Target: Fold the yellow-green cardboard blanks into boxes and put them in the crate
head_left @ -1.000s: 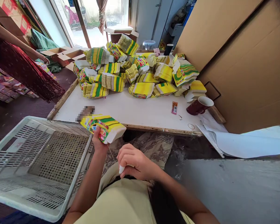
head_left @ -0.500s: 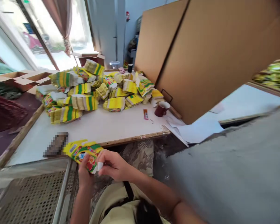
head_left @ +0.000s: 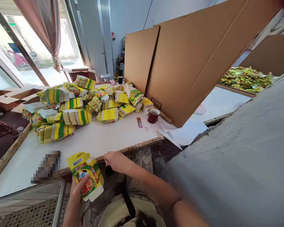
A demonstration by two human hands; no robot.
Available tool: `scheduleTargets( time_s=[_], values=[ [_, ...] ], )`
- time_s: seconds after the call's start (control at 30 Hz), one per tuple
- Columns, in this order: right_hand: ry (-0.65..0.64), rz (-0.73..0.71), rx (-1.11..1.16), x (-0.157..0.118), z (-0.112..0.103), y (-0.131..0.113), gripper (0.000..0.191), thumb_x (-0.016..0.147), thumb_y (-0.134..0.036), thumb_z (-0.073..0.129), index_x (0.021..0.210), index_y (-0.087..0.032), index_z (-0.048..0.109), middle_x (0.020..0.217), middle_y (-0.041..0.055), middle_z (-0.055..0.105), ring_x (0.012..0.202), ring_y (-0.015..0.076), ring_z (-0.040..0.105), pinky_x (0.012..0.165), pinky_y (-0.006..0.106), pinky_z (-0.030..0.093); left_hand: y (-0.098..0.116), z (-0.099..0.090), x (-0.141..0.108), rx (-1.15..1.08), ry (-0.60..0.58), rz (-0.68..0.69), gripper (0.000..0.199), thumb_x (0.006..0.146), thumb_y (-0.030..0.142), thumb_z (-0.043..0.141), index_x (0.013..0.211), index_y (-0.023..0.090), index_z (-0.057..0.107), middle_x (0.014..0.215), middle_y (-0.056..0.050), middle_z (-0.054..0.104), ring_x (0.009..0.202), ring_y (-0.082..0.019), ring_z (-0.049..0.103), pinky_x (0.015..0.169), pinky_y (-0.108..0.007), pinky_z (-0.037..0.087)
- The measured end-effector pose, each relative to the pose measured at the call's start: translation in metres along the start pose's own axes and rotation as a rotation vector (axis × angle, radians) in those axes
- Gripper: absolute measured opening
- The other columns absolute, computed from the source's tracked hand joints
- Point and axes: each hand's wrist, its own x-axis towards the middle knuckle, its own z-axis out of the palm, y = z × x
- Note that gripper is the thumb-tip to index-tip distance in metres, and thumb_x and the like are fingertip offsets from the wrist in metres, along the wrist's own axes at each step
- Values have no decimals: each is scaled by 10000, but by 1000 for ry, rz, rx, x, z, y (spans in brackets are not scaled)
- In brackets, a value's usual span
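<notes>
My left hand (head_left: 78,189) grips a yellow and green printed carton (head_left: 87,176) with fruit pictures and a barcode on an upper flap. The thumb presses on its front face; the other fingers are hidden behind. The carton stands opened out into a box shape, with flaps sticking out at its top and a white-edged flap at its bottom. To the right of the carton, apart from it, my right hand (head_left: 115,161) is by the table's front edge with its fingers curled in. A bit of white shows at its fingertips; what it is, I cannot make out.
Flat bundles of similar cartons (head_left: 80,116) are heaped across the white table (head_left: 104,135). A dark red mug (head_left: 153,116), a small orange packet (head_left: 139,122) and paper sheets (head_left: 186,132) lie to the right. Tall cardboard sheets (head_left: 180,69) stand behind. A plastic crate (head_left: 33,211) is at lower left.
My right hand has moved off the carton to the right. The carton, still in my left hand, has gone from flatter to opened out. The view has shifted to the right.
</notes>
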Motion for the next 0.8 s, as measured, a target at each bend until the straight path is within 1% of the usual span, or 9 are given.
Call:
scheduleTargets(
  time_s=[0.1,0.23,0.3,0.37,0.5,0.6,0.7,0.73,0.8],
  values=[
    [74,145,-73,6,-14,17,142,875,-57,533,927,-152,626,969,99,696,861,184,659,707,264,437,4,-6,0,101,-48,45,954,490,428,900,1325,238,480,958,-65,737,858,-350,726,729,-444,614],
    [152,280,-127,10,-31,38,170,905,-59,503,972,-153,627,1000,98,695,895,173,655,731,256,431,7,-4,-4,286,-96,59,901,504,442,899,1271,234,474,975,-81,728,858,-332,723,710,-410,604],
    [173,308,-140,9,-34,44,168,910,-64,506,970,-162,628,1010,88,694,913,167,651,737,248,428,5,3,-9,297,-168,19,900,516,428,896,1272,240,447,990,-89,727,879,-336,722,718,-413,598],
    [187,323,-147,7,-33,47,165,911,-64,509,962,-168,626,1016,81,693,923,164,648,737,243,424,1,12,-13,289,-258,-50,905,529,422,886,1281,236,418,973,-90,728,836,-333,725,703,-422,592],
    [204,352,-145,0,-33,58,156,912,-69,512,937,-175,624,1005,77,692,933,166,642,748,243,416,-14,25,-16,287,-438,-163,860,584,441,844,1285,213,400,974,-94,717,800,-313,717,706,-421,574],
    [237,411,-127,-12,-42,75,177,928,-70,472,969,-166,615,1043,110,683,985,187,628,788,260,408,-24,29,-13,312,-575,-180,852,596,428,833,1289,197,394,1005,-102,704,834,-293,702,726,-391,558],
    [262,491,-72,-34,-49,96,169,943,-111,456,1018,-138,606,1104,160,668,1021,216,614,813,287,404,-29,31,-8,346,-705,-202,888,594,391,833,1317,186,360,1016,-107,699,833,-276,686,724,-375,547],
    [248,504,-38,-43,-48,103,154,942,-138,477,1015,-138,613,1088,155,677,1011,217,617,809,288,407,-29,32,-7,351,-735,-208,894,597,380,832,1324,186,350,1032,-109,696,848,-275,683,730,-373,546],
    [163,495,56,-62,-37,116,108,898,-173,575,982,-162,642,966,89,713,921,191,643,768,262,423,-28,34,-5,356,-771,-216,895,602,375,832,1329,188,347,1065,-115,690,886,-279,679,750,-373,544]
  ],
)
